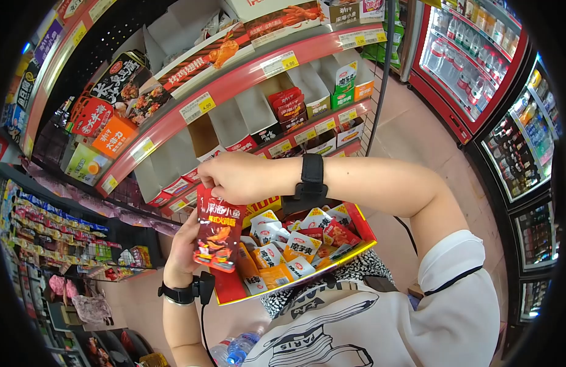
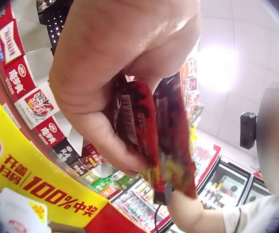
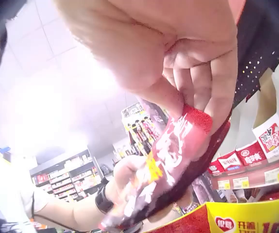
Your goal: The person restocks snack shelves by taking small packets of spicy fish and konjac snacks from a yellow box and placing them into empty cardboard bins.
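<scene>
Red snack packets [image 1: 218, 235] are held upright between both hands, over the left end of a red and yellow box [image 1: 365, 229]. My left hand [image 1: 184, 244] grips them from the side; in the left wrist view this hand [image 2: 125, 63] has thumb and fingers around at least two packets [image 2: 142, 128]. At the top edge, my right hand [image 1: 234, 177] pinches the packets with curled fingers. The right wrist view shows the right hand [image 3: 178, 53] on the upper end of a packet [image 3: 166, 158]. White and orange packets [image 1: 301, 244] fill much of the box.
A tiered shelf with open cartons [image 1: 218, 125] and price tags stands just ahead. One carton holds red packets [image 1: 289, 107]. Drink fridges [image 1: 469, 58] line the right side, hanging snack bags [image 1: 56, 226] the left. Plastic bottles [image 1: 243, 345] are low by the body.
</scene>
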The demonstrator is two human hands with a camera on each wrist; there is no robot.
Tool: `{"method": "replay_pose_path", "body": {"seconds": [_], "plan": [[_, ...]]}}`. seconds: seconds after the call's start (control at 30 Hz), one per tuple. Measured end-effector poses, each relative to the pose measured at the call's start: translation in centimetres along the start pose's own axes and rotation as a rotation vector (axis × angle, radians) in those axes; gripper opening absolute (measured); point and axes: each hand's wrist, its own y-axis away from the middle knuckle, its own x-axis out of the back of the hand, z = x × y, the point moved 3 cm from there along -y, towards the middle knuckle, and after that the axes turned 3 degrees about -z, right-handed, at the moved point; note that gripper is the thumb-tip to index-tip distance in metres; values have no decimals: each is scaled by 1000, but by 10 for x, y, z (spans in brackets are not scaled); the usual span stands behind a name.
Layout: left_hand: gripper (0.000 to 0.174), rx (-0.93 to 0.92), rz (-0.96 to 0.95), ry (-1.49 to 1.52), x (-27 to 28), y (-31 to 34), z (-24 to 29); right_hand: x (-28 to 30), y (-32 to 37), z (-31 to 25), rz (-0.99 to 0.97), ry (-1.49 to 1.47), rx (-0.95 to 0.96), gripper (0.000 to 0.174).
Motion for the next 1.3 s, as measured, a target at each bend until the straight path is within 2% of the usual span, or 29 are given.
{"method": "replay_pose_path", "body": {"seconds": [0.2, 0.3, 0.43, 0.5, 0.57, 0.63, 0.7, 0.77, 0.87, 0.97, 1.1, 1.17, 1.3], "plan": [[46, -2, 76, 270, 16, -4, -8, -8, -5, 13, -7, -23, -38, 12], [54, -78, 6, -238, 1, 2, -1, -9, -2, 12, 33, -16, -1, 13], [58, -59, 90, -198, 5, 1, 1, -1, 7, 17, 92, 111, -48, 18], [48, -106, 163, -213, 15, 6, 5, -1, 9, 40, 58, 274, -217, 28], [47, -113, 222, -231, 24, 10, 8, -11, 21, 66, -129, 368, -216, 32], [46, -119, 236, -213, 27, 12, 8, -31, 41, 65, -768, 342, -493, 24], [46, -104, 243, -222, 23, 14, 10, -66, 64, 70, -1190, 350, -350, 25], [47, -90, 238, -231, 21, 13, 10, -92, 83, 79, -1153, 296, -369, 26], [49, -85, 170, -245, 11, 12, 10, -121, 94, 100, -1253, 580, -282, 33], [51, -75, 177, -275, 10, 9, 6, -123, 86, 98, -1305, 555, -315, 33], [55, -85, 141, -272, 9, 6, 3, -137, 90, 114, -1243, 447, -354, 32], [54, -94, 112, -254, 11, 4, 2, -148, 94, 123, -1264, 388, -286, 30], [55, -84, 122, -283, 13, 3, 1, -135, 89, 99, -1198, 500, -228, 26]]}}
